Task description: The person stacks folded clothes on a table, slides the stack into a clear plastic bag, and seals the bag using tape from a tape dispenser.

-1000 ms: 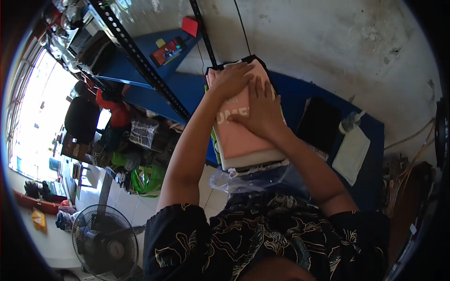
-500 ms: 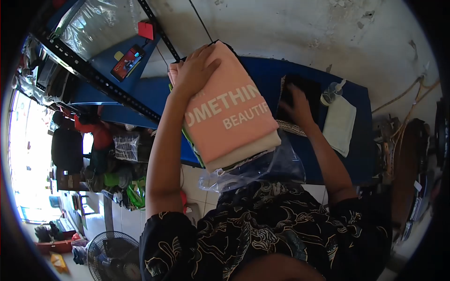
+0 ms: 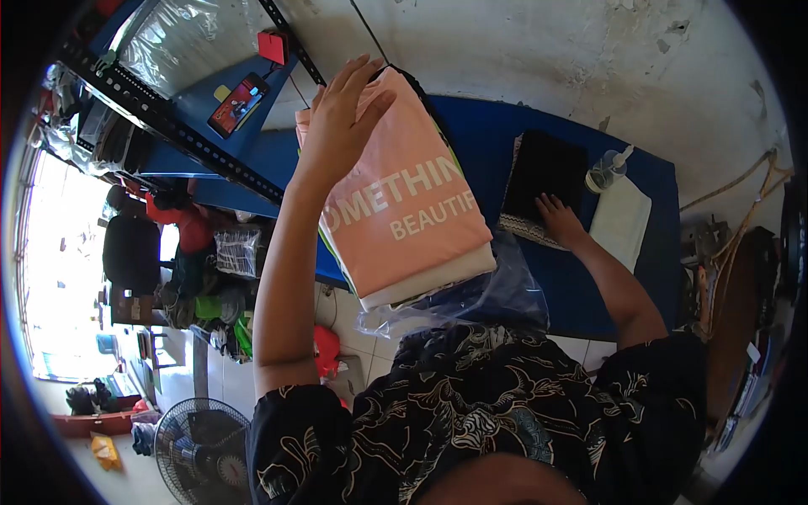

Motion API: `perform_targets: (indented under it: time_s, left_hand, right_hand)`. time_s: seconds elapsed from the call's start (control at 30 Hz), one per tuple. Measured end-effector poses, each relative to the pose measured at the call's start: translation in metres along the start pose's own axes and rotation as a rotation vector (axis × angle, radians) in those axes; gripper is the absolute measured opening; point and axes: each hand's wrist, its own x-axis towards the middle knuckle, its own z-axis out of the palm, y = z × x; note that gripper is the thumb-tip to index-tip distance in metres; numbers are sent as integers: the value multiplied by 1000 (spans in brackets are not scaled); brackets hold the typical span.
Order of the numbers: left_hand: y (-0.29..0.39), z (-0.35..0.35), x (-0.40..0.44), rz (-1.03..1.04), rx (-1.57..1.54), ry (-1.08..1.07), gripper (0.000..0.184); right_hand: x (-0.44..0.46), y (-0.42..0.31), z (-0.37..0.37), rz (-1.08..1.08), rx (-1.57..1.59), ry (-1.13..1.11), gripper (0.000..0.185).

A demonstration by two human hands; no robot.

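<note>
1. Blue flat table (image 3: 480, 160), left: folded pink printed-fabric stack (image 3: 421, 257), probably soft, weighty; best supported beneath.
2. Right: folded black cloth (image 3: 547, 168), likely limp; best grasped at near edge.
3. Left hand (image 3: 339, 122): spread over stack's far left, gripping nothing; right hand (image 3: 566, 225): on cloth, closure indeterminable.

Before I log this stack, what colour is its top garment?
The top garment is pink, white-lettered, clearest in the head view.

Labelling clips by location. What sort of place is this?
Probably a small garment workroom or packing area, though it could be a home room. Signs: a stack of folded clothes on a blue table, clear plastic beside the stack, and slotted metal shelving.
</note>
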Motion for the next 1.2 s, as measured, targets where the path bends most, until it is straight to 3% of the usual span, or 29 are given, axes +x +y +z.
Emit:
perform_targets:
  time_s: [0.03,0.1,0.13,0.2,0.33,0.4,0.47,0.53,0.57,0.6,0.63,0.7,0.73,0.8,0.87,0.9,1.03,1.07,1.1,1.17,1.2]
  left_hand:
    - [10,-6,-1,-2,3,4,44]
    - [32,-18,-6,-94,-447,34,42]
    - [41,-24,-8,-95,-446,35,42]
    - [56,-31,-14,-218,-673,44,41]
    - [66,-26,-24,-296,-948,59,41]
    - [71,-14,-29,-470,-1442,-22,43]
    - [83,7,-31,-517,-1555,-64,48]
    - [92,39,-34,-802,-1823,-368,67]
    - [94,64,-34,-873,-1910,-430,77]
    - [97,83,-31,-942,-1996,-491,89]
    - [108,87,-25,-933,-1998,-481,89]
    - [128,73,-10,-1217,-2199,-415,88]
    - [133,58,-2,-1205,-2202,-394,88]
    - [136,27,12,-894,-2491,40,87]
    - [113,6,18,-239,-2289,93,78]
    - [108,-2,14,-235,-2285,93,78]
    - [81,-18,-7,53,-825,360,57]
    - [72,-21,-14,108,-454,399,52]
    - [63,-16,-17,105,-449,400,52]
    - [37,-7,-15,-69,-817,380,51]
    - [27,-5,-25,-157,-1003,369,50]
  right_hand:
    - [4,3,-3,-4,-2,3,66]
    - [18,14,-21,-10,201,-90,59]
    - [22,20,-31,-12,200,-90,59]
    - [32,36,-48,-86,300,-34,45]
    - [65,79,-65,-217,431,117,37]
    - [80,101,-94,-260,489,172,38]
    - [91,118,-143,-245,424,231,37]
    - [89,118,-216,-175,359,244,36]
    - [82,108,-258,-116,395,200,35]
    - [68,97,-291,-170,427,297,34]
    - [51,84,-322,-227,458,392,34]
    - [6,41,-378,-348,356,567,36]
    - [-22,16,-398,-404,375,609,36]
    - [-46,-21,-408,-472,393,654,36]
    - [-56,-48,-404,-569,455,743,34]
    - [-61,-60,-401,-614,487,787,34]
    - [-61,-101,-391,-804,614,957,41]
    - [-40,-110,-377,-647,776,1207,52]
    - [-31,-117,-366,-652,780,1206,52]
    - [-18,-127,-350,-411,1469,669,58]
    - [-16,-132,-342,-364,1565,535,57]
